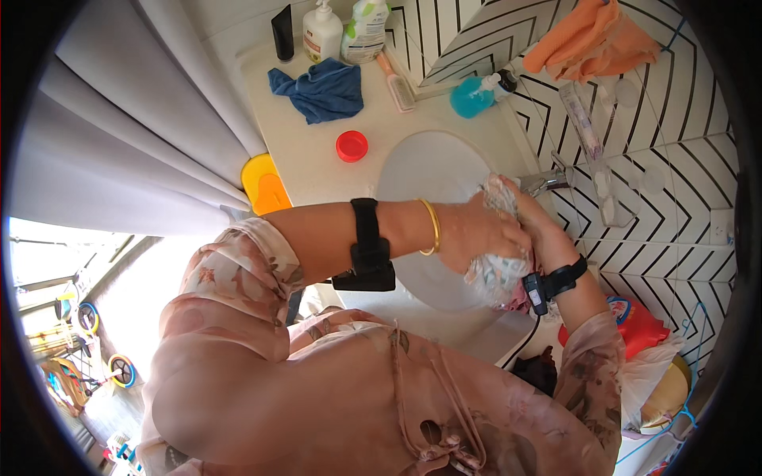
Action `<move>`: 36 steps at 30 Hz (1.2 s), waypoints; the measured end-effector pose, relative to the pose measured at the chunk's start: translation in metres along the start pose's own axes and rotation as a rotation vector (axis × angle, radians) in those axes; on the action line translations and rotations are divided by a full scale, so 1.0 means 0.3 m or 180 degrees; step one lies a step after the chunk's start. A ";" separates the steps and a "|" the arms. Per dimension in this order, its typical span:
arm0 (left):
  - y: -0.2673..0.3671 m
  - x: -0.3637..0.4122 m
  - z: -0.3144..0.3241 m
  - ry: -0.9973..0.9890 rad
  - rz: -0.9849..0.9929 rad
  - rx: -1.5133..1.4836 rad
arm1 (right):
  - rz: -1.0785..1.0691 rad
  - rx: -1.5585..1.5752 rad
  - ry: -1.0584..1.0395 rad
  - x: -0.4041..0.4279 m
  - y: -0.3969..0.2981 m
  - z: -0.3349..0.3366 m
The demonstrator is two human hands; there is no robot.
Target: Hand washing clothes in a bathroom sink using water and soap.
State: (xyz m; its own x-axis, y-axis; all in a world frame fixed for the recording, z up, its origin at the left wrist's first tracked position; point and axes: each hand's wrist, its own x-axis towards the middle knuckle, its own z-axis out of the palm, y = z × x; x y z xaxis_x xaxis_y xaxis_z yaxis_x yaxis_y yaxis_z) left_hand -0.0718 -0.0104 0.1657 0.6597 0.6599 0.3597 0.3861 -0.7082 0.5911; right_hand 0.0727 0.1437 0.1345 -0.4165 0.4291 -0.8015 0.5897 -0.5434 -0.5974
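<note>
A wet, light-coloured patterned cloth [497, 271] is bunched between my two hands, with what look like suds on it. My left hand [482, 235], below a gold bangle, presses over the cloth with its fingers curled. On the other side, my right hand [536, 217] grips the same bundle, part of it showing above the fingers. Both hands are over the right side of a white round washbasin [428, 163], close to a chrome tap [545, 181]. Pink fabric [517, 297] shows beneath the bundle, partly hidden by my right wrist.
A red round lid or dish [352, 146], a blue cloth [324, 89] and a pink-handled brush [397, 89] lie on the counter [297, 160]. Bottles [364, 33] stand behind. A blue soap bottle [473, 97] is near the tiled wall. A red package [640, 327] sits by my right forearm.
</note>
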 end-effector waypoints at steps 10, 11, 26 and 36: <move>-0.180 -0.074 -0.068 0.1908 -0.1517 -0.1832 | -0.0430 0.2122 -0.1152 0.023 0.006 -0.010; -0.197 -0.078 -0.063 0.2192 -0.1558 -0.2314 | -0.0446 0.2142 -0.1139 0.055 0.023 -0.026; -0.260 -0.010 -0.068 0.4132 -0.2127 -0.4450 | 0.0146 -0.2315 0.0926 0.607 0.559 -0.197; -0.299 -0.074 -0.063 0.4373 -0.2347 -0.4247 | -0.0444 -0.3799 0.0625 0.578 0.529 0.037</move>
State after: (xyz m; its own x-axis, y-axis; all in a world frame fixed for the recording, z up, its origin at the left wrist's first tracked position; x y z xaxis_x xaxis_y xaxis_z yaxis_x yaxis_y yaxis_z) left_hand -0.1333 0.0432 0.1183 -0.4286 0.8422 -0.3270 -0.7340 -0.1135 0.6695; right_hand 0.0865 0.1240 -0.0996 -0.4763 0.5888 -0.6530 0.8571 0.4767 -0.1953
